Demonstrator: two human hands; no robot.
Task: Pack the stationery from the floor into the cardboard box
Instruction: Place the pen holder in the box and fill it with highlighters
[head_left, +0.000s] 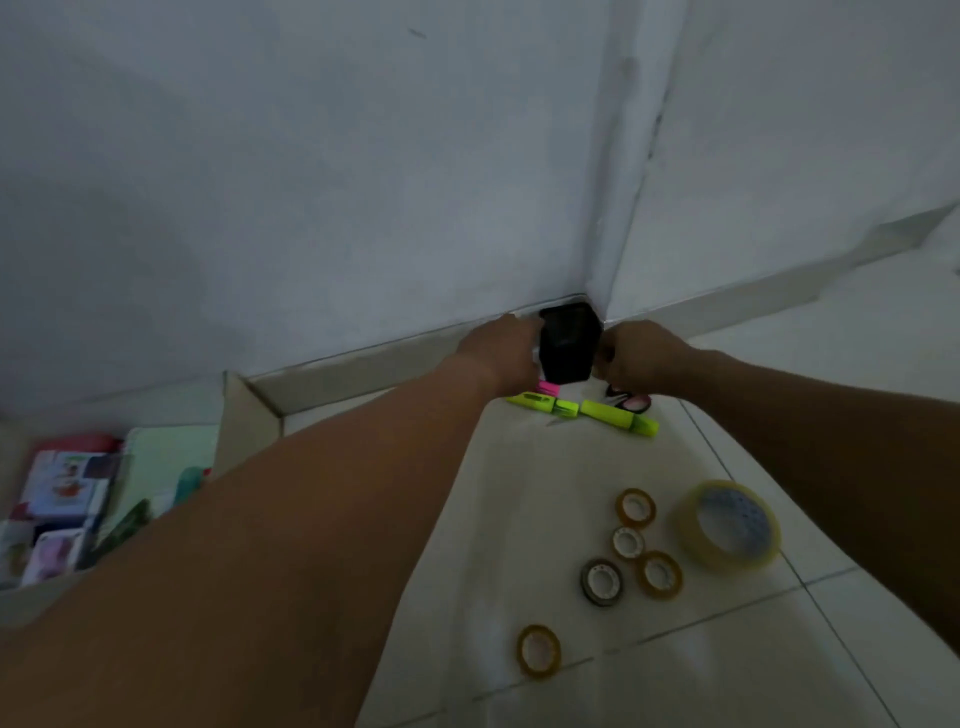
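Note:
My left hand (501, 356) and my right hand (641, 356) grip a black boxy object (569, 345) between them, held up near the wall corner. Below it on the floor lie two lime-green highlighters (618, 415), a pink highlighter (548, 387) mostly hidden by my left hand, and pink-handled scissors (631, 401). Nearer to me lie several small tape rolls (635, 506) and one large clear tape roll (730, 525). The cardboard box (244, 421) stands open at the left, with colourful packets (65, 488) and a pale green pad inside.
White walls meet in a corner right behind the black object, with a skirting board along the floor. The floor is pale tile. My left forearm crosses in front of the box's near right corner.

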